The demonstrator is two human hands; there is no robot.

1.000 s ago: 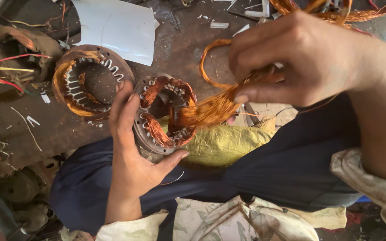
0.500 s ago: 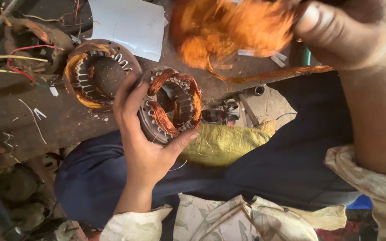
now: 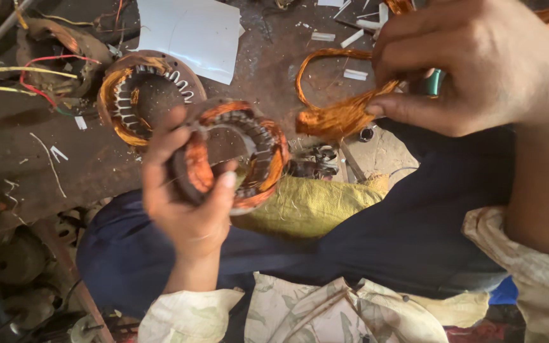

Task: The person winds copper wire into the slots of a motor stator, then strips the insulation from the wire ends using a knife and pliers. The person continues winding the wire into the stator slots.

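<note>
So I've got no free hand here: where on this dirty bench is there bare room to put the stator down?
The widest bare patch lies on the brown bench top, between the white sheet and the copper coil in the right hand. A smaller patch sits left of the left hand, below the second stator. Wires crowd the far left; white scraps litter the top.

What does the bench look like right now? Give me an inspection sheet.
Surface: rusty brown worktop, dusty.
Job's things: ring-shaped stator with copper windings; loose copper wire coil.
Clutter: second stator, white sheet, white scraps, yellow cloth.
Grippers: left hand grips the ring-shaped stator; right hand pinches the coil.
Cables: yellow and red leads at far left.
Surroundings: dark metal parts lower left.
</note>
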